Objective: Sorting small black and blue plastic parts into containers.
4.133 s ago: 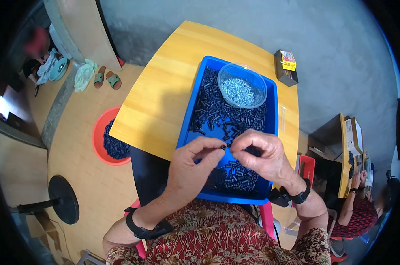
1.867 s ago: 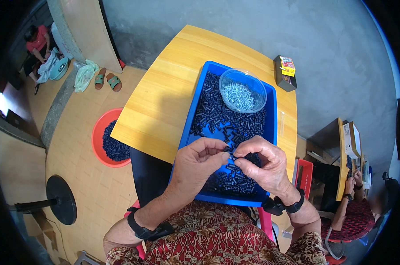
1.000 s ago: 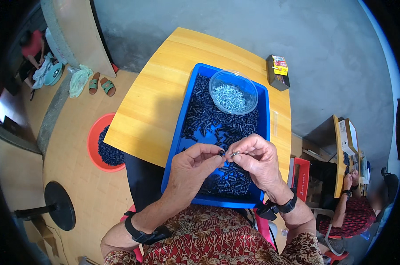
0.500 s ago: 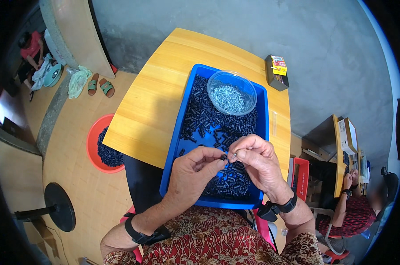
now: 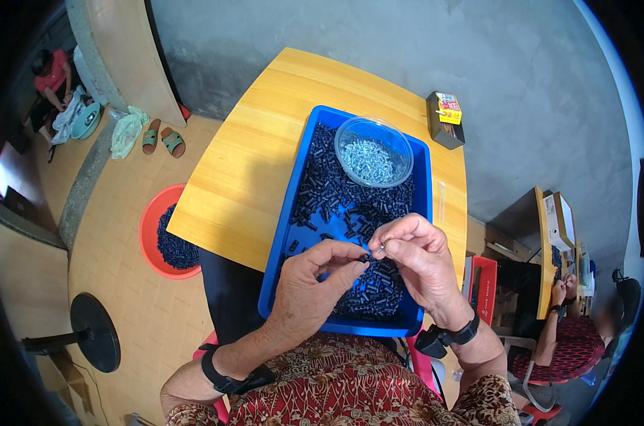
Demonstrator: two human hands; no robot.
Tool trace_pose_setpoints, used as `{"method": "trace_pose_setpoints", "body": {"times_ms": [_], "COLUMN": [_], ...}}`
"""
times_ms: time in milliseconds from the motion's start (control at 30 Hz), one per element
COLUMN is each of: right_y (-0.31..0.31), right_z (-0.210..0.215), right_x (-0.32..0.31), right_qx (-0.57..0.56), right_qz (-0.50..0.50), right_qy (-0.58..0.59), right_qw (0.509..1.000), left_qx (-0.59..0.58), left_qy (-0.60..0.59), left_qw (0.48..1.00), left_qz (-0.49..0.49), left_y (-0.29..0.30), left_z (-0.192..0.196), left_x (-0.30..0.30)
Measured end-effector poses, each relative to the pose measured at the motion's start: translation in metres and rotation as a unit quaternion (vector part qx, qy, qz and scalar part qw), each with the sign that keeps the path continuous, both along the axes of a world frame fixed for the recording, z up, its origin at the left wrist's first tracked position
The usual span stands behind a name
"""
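Observation:
Over the near half of a blue tray [image 5: 368, 329], both my hands meet fingertip to fingertip. My left hand [image 5: 300, 291] pinches a small black plastic piece [image 5: 364, 258] between thumb and forefinger. Against it, my right hand [image 5: 425, 266] pinches a tiny silver metal piece, apparently a screw [image 5: 381, 247]; the fingertips partly hide both. Loose black pieces [image 5: 318, 181] of the same sort fill much of the tray, with its blue bottom showing in the middle. At the tray's far end, a clear round tub [image 5: 411, 157] rests on them, holding many small silver screws [image 5: 366, 162].
The tray lies on a yellow wooden table [image 5: 229, 177]. A dark box [image 5: 446, 131] stands at its far right corner. On the floor to the left are a red basin [image 5: 150, 234] of black pieces and sandals [image 5: 172, 142]. Other people sit at far left and right.
My fingertips have shifted very slightly, and the black piece and the silver one stay close together between them. The tray and tub look the same.

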State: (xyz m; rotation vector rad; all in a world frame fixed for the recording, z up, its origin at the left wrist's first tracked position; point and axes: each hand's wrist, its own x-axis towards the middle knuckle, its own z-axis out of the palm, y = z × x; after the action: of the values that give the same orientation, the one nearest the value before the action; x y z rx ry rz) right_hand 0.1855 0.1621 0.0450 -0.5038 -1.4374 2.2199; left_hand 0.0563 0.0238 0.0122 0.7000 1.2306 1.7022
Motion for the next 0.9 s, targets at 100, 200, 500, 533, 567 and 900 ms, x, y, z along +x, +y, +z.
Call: {"method": "trace_pose_setpoints", "body": {"times_ms": [100, 200, 500, 533, 567, 900], "right_y": [-0.0013, -0.0057, -0.0025, -0.0031, -0.0037, -0.0075], "right_z": [-0.0023, 0.0013, -0.0044, -0.0041, -0.0038, -0.0037], "right_x": [-0.0016, -0.0036, -0.0011, -0.0011, -0.0012, 0.0], "right_qx": [0.095, 0.094, 0.093, 0.106, 0.119, 0.152], "right_qz": [-0.02, -0.038, -0.018, -0.015, -0.011, -0.03], "right_qy": [0.012, -0.031, -0.019, -0.014, -0.008, -0.048], "right_qw": [0.995, 0.994, 0.995, 0.994, 0.993, 0.987], "left_qx": [0.006, -0.003, -0.01, -0.01, -0.008, -0.009], "left_qy": [0.016, 0.015, 0.027, 0.027, 0.025, 0.015], "left_qw": [1.0, 1.0, 1.0, 1.0, 1.0, 1.0], "left_qz": [0.007, 0.001, 0.004, 0.004, 0.006, 0.014], "left_y": [0.0007, 0.0005, 0.0014, 0.0015, 0.0015, 0.0006], "left_z": [0.0014, 0.0029, 0.0016, 0.0015, 0.0013, 0.0002], "left_x": [0.0014, 0.0006, -0.0001, -0.0001, 0.0001, 0.0009]}}
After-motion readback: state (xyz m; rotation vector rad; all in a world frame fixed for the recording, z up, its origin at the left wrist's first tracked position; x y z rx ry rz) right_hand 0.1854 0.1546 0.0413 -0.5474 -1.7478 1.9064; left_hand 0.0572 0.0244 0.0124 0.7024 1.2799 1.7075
